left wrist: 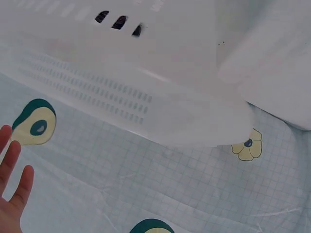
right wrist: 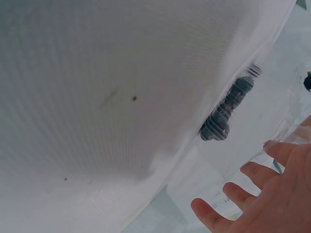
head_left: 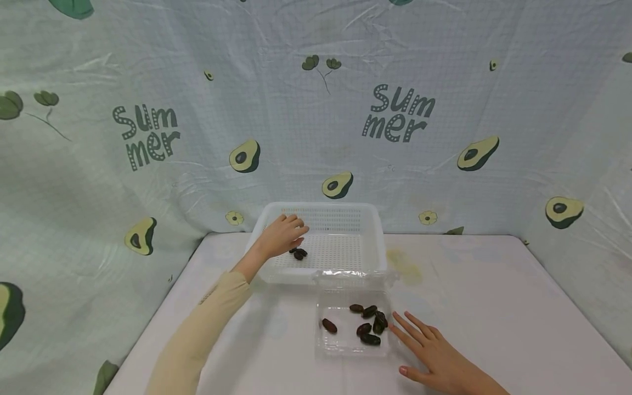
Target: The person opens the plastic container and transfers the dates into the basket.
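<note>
My left hand (head_left: 281, 237) hovers over the left part of a white perforated basket (head_left: 372, 241), its fingers loosely extended and nothing visible between them. Just below it a few dark dates (head_left: 299, 254) lie on the basket floor, partly hidden by the hand. In the left wrist view, straight fingers (left wrist: 20, 191) show at the lower left edge. A clear plastic box (head_left: 340, 351) with several dates (head_left: 370, 339) stands in front of the basket. Fingers spread, my right hand (head_left: 434, 356) is at the box's right side; the right wrist view shows its fingertips (right wrist: 201, 208) close to the clear plastic.
The box's clear lid (head_left: 353, 278) stands open against the basket's front edge. A white table (head_left: 474, 296) carries everything, with a yellowish stain (head_left: 404, 266) right of the basket. Behind and at the sides hangs a sheet (head_left: 296, 120) printed with avocados.
</note>
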